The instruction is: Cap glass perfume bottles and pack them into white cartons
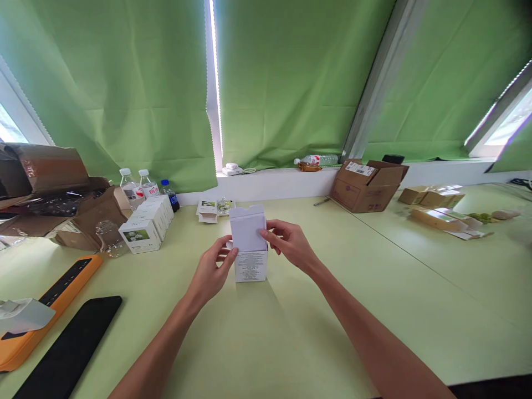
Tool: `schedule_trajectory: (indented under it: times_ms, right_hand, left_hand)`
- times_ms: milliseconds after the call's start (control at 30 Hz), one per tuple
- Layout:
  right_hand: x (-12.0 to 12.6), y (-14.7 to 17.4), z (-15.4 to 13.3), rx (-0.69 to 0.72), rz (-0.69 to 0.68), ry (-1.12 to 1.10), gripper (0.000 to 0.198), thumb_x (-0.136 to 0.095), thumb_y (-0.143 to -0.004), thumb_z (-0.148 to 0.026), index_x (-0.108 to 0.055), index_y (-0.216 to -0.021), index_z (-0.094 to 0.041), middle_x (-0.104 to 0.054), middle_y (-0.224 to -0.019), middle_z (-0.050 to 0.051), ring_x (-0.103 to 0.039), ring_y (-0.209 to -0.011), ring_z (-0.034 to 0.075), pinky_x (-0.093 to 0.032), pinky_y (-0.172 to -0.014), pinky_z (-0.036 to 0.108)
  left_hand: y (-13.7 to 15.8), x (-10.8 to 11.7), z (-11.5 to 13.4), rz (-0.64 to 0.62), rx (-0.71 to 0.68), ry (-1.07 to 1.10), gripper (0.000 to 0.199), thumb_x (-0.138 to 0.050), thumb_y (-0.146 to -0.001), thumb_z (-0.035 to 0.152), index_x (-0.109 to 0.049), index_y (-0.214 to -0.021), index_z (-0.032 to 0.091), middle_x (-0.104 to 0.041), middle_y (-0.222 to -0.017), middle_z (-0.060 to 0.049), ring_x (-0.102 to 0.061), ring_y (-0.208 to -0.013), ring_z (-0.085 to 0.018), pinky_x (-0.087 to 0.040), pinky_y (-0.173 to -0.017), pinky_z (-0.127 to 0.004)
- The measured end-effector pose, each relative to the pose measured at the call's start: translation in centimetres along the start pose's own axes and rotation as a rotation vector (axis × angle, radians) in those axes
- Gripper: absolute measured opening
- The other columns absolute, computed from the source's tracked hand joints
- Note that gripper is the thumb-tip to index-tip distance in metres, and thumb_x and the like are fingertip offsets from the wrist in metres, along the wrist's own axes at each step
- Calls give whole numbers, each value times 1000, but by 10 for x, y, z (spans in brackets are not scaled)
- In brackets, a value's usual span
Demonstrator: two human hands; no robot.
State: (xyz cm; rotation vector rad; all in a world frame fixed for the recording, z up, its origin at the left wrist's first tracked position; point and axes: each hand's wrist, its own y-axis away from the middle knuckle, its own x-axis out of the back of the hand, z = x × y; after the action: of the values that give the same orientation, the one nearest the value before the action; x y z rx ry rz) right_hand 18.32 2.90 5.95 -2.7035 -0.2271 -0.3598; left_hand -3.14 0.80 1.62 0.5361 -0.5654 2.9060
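- From my feed, the white box (250, 267) stands upright on the bench (282, 343), its tall flap (248, 228) raised: opened out, not yet closed, I judge.
- My right hand (293, 244) has its grip closed on the flap's right edge, thumb in front.
- My left hand (211, 271), thumb touching the left edge, has fingers half curled; I cannot tell whether its grip pinches.
- Farther left, a row of similar boxes (142, 236) looks shut.

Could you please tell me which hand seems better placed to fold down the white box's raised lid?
Probably the right hand: its thumb lies over the raised lid, near its right edge, while the left hand sits lower, by the white box's upper left corner.
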Motion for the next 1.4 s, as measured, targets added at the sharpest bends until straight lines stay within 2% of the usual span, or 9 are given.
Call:
schedule_trajectory:
  times_ms: [167, 400, 633, 800, 967, 1267, 1333, 1400]
  right_hand:
    - [1, 0, 1, -2, 0, -6, 43, -60, -79, -53, -68, -106, -22, -65, -83, 6, -50, -58, 13, -40, -43, 25]
    - [1, 1, 4, -18, 11, -31, 41, -62, -79, -50, -66, -109, -22, -67, -103, 9, -53, -62, 13, -43, -44, 24]
    - [1, 2, 2, -28, -15, -13, 33, -63, -79, -47, -70, -98, -21, -68, -101, 8, -54, -62, 13, -43, -45, 25]
    - [0, 2, 3, 7, -26, 45, 26, -66, -78, -44, -72, -91, -23, -69, -94, 5, -49, -58, 11, -41, -48, 26]
    - [-1, 1, 9, 78, -87, 71, 19, -67, -78, -38, -75, -86, -24, -68, -94, 5, -54, -65, 14, -42, -53, 27]
    - [-4, 0, 16, 299, -97, 238, 13, -65, -80, -32, -75, -85, -24, -67, -96, 6, -48, -56, 9, -39, -47, 25]
    - [-5, 1, 18, 374, -94, 334, 13, -64, -81, -31, -75, -84, -24, -67, -98, 6, -53, -62, 11, -42, -49, 26]
    - [-7, 2, 19, 459, -77, 438, 13, -63, -82, -30, -75, -85, -25, -67, -100, 6, -59, -76, 16, -47, -59, 28]
  left_hand:
    - [0, 0, 0, 2, -8, -14, 41, -44, -89, 48, -50, -122, 24, -63, -112, -6, -64, -93, -18, -55, -76, -31]
    - [-1, 0, 1, 6, 10, -21, 40, -45, -89, 48, -51, -121, 25, -64, -103, -5, -64, -92, -18, -54, -76, -30]
    - [0, 1, 1, 0, 7, -33, 37, -46, -89, 46, -51, -121, 26, -64, -104, -3, -63, -93, -17, -54, -77, -30]
    - [0, 1, 0, 1, -8, -68, 44, -56, -84, 46, -49, -123, 28, -62, -108, -3, -63, -92, -17, -54, -78, -31]
    - [0, 0, -1, 31, -43, -109, 44, -57, -84, 44, -47, -124, 28, -62, -109, -3, -64, -90, -16, -55, -77, -31]
    - [1, 1, -5, 58, -98, -210, 31, -53, -87, 39, -50, -116, 29, -56, -120, -3, -62, -90, -15, -55, -70, -29]
    - [0, 1, -7, 84, -136, -223, 27, -54, -87, 37, -51, -112, 28, -52, -125, -2, -61, -87, -13, -55, -73, -29]
    - [0, 1, -7, 104, -175, -249, 23, -55, -87, 35, -52, -108, 27, -50, -127, -2, -61, -86, -12, -55, -75, -30]
